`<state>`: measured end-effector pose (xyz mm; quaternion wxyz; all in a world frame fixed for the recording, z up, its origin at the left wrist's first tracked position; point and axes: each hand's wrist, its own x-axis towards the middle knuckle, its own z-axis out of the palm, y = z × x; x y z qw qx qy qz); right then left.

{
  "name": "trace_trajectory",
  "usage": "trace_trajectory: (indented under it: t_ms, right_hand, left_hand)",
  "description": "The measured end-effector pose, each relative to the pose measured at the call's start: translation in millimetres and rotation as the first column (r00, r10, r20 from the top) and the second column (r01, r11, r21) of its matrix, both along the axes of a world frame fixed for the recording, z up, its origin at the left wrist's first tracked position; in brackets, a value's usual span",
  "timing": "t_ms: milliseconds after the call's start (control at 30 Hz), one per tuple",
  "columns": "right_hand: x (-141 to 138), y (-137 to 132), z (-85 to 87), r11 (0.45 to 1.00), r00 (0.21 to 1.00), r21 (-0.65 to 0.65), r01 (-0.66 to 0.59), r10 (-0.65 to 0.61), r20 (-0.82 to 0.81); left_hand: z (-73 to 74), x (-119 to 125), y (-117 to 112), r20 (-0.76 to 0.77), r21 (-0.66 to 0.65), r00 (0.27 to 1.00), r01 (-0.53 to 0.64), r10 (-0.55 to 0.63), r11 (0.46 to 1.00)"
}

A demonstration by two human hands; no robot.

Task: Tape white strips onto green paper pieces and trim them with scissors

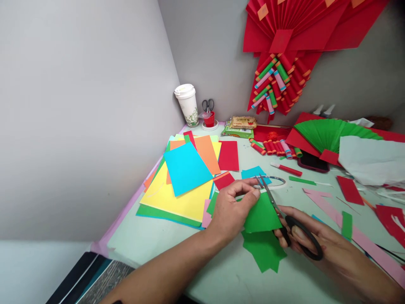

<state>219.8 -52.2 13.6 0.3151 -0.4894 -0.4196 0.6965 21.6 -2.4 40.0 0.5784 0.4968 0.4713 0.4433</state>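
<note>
My left hand (pixel 232 207) pinches a piece of green paper (pixel 261 215) above the table, thumb and fingers closed on its upper left edge. In my right hand (pixel 311 238) are black-handled scissors (pixel 286 217), fingers through the loops, and the blades are parted over the paper's right edge. A jagged green offcut (pixel 264 251) lies on the table just below the held piece.
A stack of coloured paper sheets (pixel 183 181) lies to the left. Paper strips, red pieces and a red glue stick (pixel 286 169) are scattered to the right. A green paper fan (pixel 332 133), small paper rolls (pixel 275 147), a cup (pixel 187 104) and a red pot with scissors (pixel 209 115) stand at the back.
</note>
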Motion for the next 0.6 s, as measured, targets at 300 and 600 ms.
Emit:
trace_trajectory:
  t_ms: [300,600]
  right_hand:
    - [9.7,-1.3,-16.6,1.000,0.966,-0.022,-0.014,0.007,-0.258]
    - [28.4,6.2,-22.0,0.984,0.987,0.164,0.064,-0.038,-0.159]
  left_hand:
    - [-2.4,-2.2,2.9,0.019,-0.016,0.999,0.027,-0.027,0.999]
    - [2.0,-5.5,3.9,0.001,0.031,1.000,-0.004,0.004,1.000]
